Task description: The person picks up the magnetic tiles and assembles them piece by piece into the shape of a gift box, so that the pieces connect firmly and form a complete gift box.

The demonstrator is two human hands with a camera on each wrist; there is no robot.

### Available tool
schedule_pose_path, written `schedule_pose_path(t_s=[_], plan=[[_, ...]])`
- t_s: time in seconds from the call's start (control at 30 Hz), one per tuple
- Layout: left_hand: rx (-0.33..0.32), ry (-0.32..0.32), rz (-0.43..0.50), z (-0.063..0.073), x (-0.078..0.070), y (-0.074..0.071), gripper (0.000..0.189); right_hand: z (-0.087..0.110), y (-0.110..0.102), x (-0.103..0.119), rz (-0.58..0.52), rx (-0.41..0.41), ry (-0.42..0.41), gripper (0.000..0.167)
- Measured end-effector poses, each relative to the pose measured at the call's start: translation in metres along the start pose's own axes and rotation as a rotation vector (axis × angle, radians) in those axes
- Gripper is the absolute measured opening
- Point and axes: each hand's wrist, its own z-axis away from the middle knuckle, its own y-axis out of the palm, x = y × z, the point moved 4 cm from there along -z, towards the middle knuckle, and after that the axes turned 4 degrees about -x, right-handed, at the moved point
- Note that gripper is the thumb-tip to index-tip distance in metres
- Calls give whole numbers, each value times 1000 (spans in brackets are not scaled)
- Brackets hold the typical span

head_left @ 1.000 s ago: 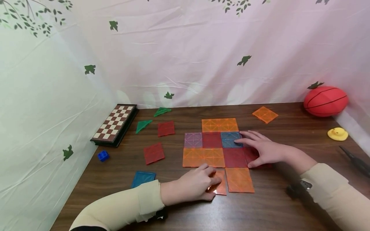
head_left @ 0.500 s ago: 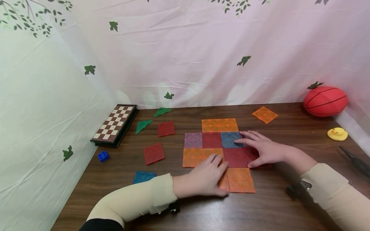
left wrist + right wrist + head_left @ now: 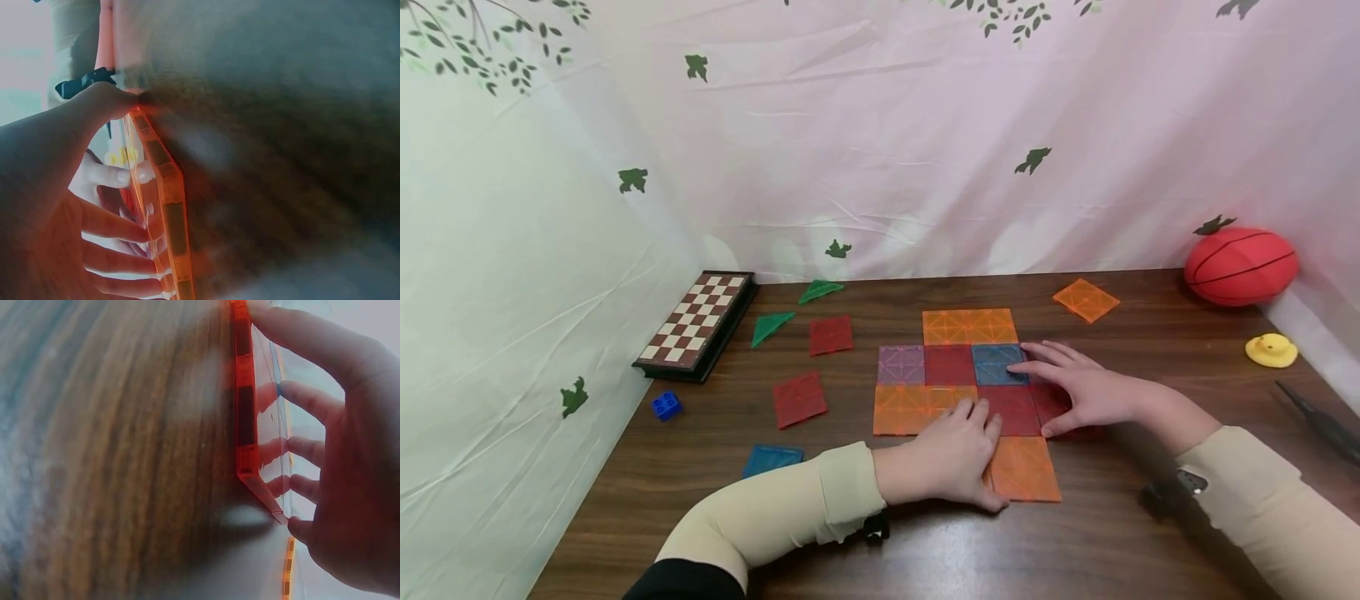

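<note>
Two grips are resting wide, left hand (image 3: 950,454) on a near-row orange magnetic tile (image 3: 176,219), right hand (image 3: 1086,392) on the right-end red tile (image 3: 1050,400), seemingly squaring the mosaic (image 3: 950,365); the next move is likely needing gentle pressing.

translucent square tiles lie flat, edge to edge. front: orange tile (image 3: 177,225) under the spread left hand (image 3: 951,458), second orange tile (image 3: 1027,471) beside it. next row: orange pair (image 3: 898,410), red tile (image 3: 1009,412), outer red tile (image 3: 1049,400) beneath the spread right hand (image 3: 1090,393). then purple tile (image 3: 901,365), middle red tile (image 3: 948,365), blue tile (image 3: 994,362); back orange pair (image 3: 968,327).
</note>
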Motion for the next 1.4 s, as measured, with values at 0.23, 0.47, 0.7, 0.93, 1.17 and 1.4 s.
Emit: schedule_pose_path(t_s=[0.23, 0.47, 0.7, 0.93, 1.17, 1.4], plan=[[-6, 37, -18, -2, -1, -1, 101, 15, -15, -5, 20, -109, 128, 86], [60, 57, 43, -3, 5, -3, 97, 36, -19, -8, -77, -160, 380, 76], [79, 54, 58, -3, 10, -4, 97, 34, -13, -4, -700, -303, 477, 59], [123, 81, 87, -6, 13, -6, 94, 32, -18, -2, -896, -459, 433, 38], [113, 173, 195, -9, 21, -14, 71, 23, -12, 7, -1028, -551, 331, 47], [-72, 283, 292, -2, 21, -35, 47, 19, -9, 6, -1128, -505, 349, 47]])
